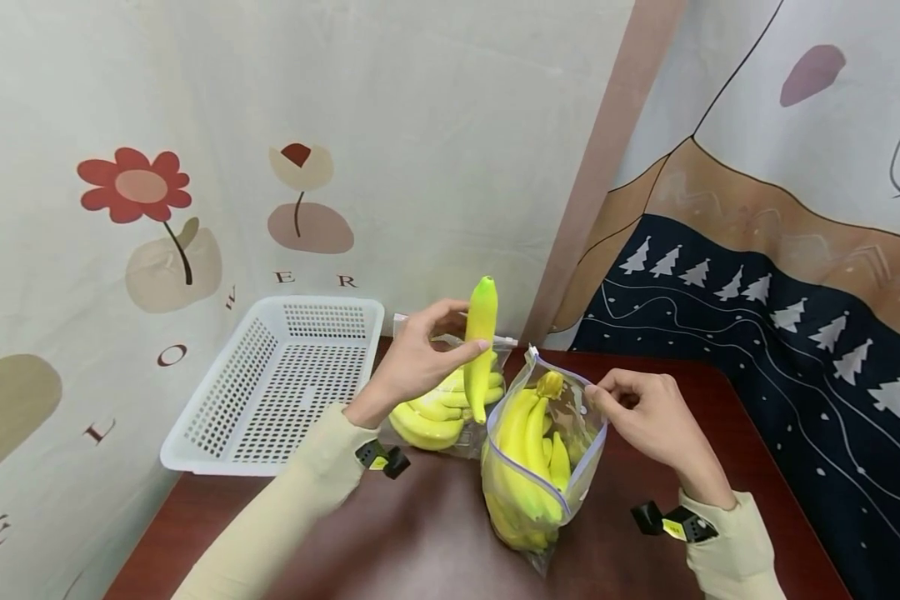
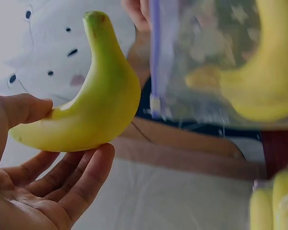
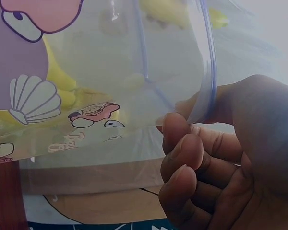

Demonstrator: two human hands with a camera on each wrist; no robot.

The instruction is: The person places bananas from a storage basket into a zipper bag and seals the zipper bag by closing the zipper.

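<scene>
My left hand [image 1: 427, 354] pinches a single yellow banana [image 1: 482, 333] with a greenish tip, held up just left of the open bag's mouth. In the left wrist view the thumb presses one side of the banana [image 2: 103, 96] and the fingers support the other. A clear zip bag [image 1: 581, 492] with a purple seal stands on the table, its mouth gaping, with bananas [image 1: 525, 433] inside. At the bag's right rim my right hand [image 1: 648, 412] pinches the edge; the right wrist view shows its curled fingers [image 3: 182, 153] there and cartoon prints on the plastic.
Behind my left hand, another clear bag [image 1: 465, 450] of bananas lies on the dark red table [image 1: 420, 533]. A white perforated basket [image 1: 270, 467] stands at the left. Printed cloth [image 1: 450, 150] hangs behind and on both sides of the table.
</scene>
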